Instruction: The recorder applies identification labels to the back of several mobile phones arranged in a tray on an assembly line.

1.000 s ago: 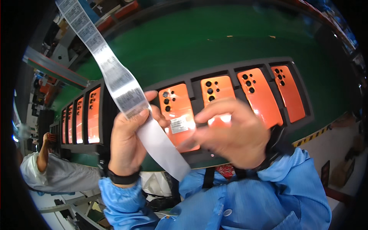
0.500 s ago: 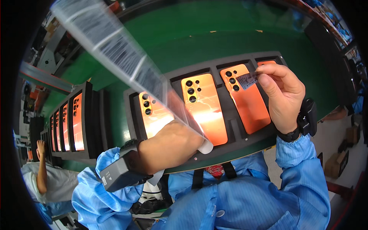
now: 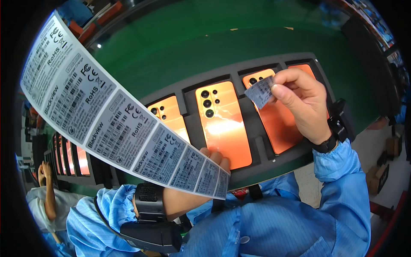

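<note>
The left hand (image 3: 214, 160) pinches the end of a long grey strip of printed barcode labels (image 3: 115, 115), which arcs up and away to the left. The right hand (image 3: 302, 105) has its grip pressed together on one peeled grey label (image 3: 261, 91), held just above the orange smartphones lying back-up (image 3: 222, 124) in a black foam tray (image 3: 257, 141) on the green worktop (image 3: 205, 47). None of the visible phone backs appears to carry a label yet, so judging by this, most of the labelling is left to do.
</note>
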The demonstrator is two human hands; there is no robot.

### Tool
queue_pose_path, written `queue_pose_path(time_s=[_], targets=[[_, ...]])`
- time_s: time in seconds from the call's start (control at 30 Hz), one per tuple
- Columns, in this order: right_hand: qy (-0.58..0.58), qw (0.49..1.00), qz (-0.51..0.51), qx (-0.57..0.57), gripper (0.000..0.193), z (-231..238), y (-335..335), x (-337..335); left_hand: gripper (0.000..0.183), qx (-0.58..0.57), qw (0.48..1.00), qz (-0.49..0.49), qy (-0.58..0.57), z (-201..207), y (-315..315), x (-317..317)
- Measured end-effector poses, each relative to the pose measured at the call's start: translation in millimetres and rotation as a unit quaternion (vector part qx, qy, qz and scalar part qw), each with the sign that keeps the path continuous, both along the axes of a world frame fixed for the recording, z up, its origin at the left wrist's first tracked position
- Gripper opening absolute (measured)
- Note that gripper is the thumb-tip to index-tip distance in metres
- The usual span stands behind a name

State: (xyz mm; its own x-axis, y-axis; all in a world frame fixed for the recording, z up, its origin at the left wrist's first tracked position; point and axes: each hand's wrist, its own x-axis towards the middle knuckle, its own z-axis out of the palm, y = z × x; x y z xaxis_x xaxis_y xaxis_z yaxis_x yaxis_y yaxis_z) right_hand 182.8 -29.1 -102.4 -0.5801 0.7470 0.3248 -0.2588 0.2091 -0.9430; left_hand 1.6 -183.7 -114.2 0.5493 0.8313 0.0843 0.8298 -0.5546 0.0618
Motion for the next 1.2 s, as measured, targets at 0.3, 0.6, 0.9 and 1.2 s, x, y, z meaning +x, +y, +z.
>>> queue_pose_path(time_s=[0.3,0.6,0.9,1.2], targets=[[-0.071,0.945,0.092,-0.306,0.013,-28.0,26.6,-1.5,0.023,-0.121,0.984,-0.013,-0.128,4.5,46.8,-24.5],[-0.127,0.947,0.093,-0.28,0.01,-23.4,21.8,-3.3,0.007,0.068,0.93,0.214,-0.29,-21.6,93.6,-45.0],[-0.242,0.948,0.151,0.138,0.009,-25.7,-5.3,-25.5,0.008,-0.111,0.657,0.3,-0.683,-12.5,111.5,-68.8],[-0.246,0.918,0.173,0.258,0.009,-39.9,1.6,-37.2,0.008,-0.172,0.61,0.265,-0.727,-3.2,107.7,-70.4]])
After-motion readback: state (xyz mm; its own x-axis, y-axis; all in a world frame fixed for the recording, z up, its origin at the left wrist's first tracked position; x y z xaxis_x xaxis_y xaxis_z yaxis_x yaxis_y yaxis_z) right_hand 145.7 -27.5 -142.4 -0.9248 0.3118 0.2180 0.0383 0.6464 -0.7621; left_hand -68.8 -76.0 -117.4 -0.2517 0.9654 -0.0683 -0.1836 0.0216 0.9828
